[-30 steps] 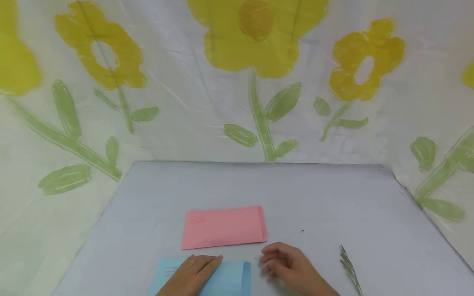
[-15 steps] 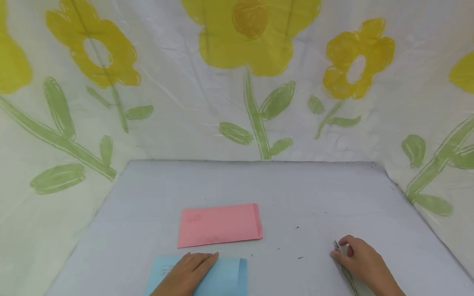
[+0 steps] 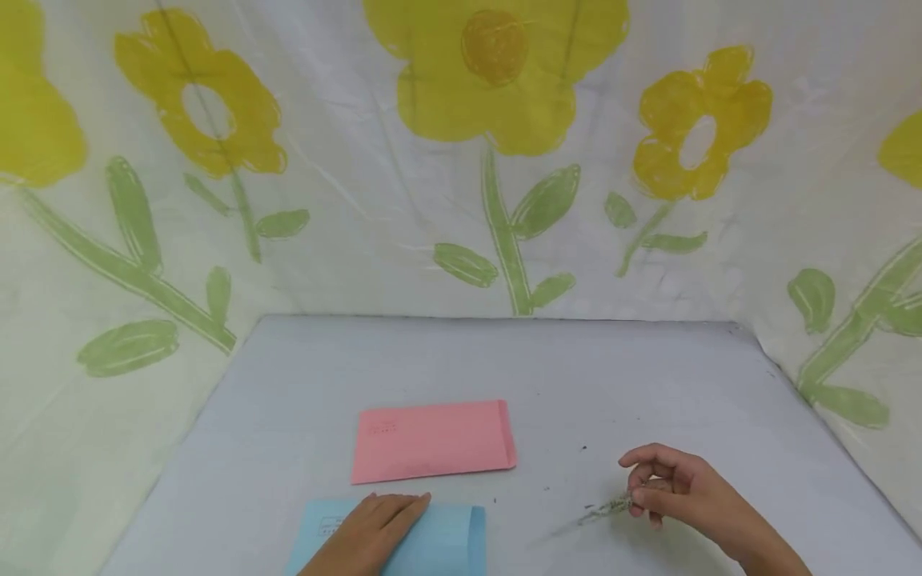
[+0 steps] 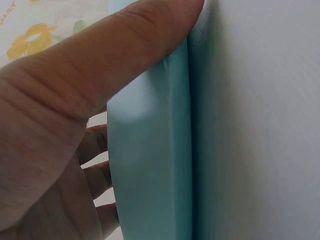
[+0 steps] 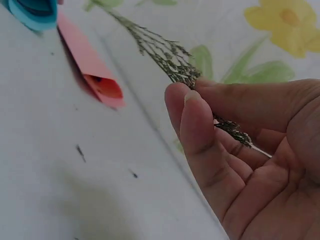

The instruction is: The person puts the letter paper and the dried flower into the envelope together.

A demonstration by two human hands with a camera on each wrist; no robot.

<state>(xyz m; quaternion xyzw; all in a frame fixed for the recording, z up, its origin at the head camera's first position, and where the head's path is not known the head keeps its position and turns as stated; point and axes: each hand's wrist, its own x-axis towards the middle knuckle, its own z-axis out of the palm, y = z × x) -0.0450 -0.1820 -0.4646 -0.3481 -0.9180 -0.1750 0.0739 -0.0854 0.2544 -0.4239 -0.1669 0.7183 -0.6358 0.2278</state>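
Note:
My left hand (image 3: 370, 534) grips the light blue envelope (image 3: 439, 536) near the front of the table. In the left wrist view the thumb (image 4: 115, 55) lies across the envelope and the other fingers are at its opposite edge. At the upper left of the right wrist view, the blue envelope's end (image 5: 37, 14) gapes. To the right, my raised right hand (image 3: 684, 492) pinches a dried sprig (image 3: 612, 506) between thumb and fingers. Its thin end, blurred in the head view, points left. Fingers hide part of the sprig (image 5: 170, 57).
A pink envelope (image 3: 432, 444) lies flat behind the blue one, its open end (image 5: 105, 89) facing right. Small dark bits (image 5: 80, 152) are scattered on the pale tabletop (image 3: 288, 376). Behind the table hangs a white cloth (image 3: 346, 240) painted with yellow flowers.
My right hand has gone right from beside the blue envelope, taken hold of the sprig and lifted it, turning it leftward. My left hand has stayed on the blue envelope.

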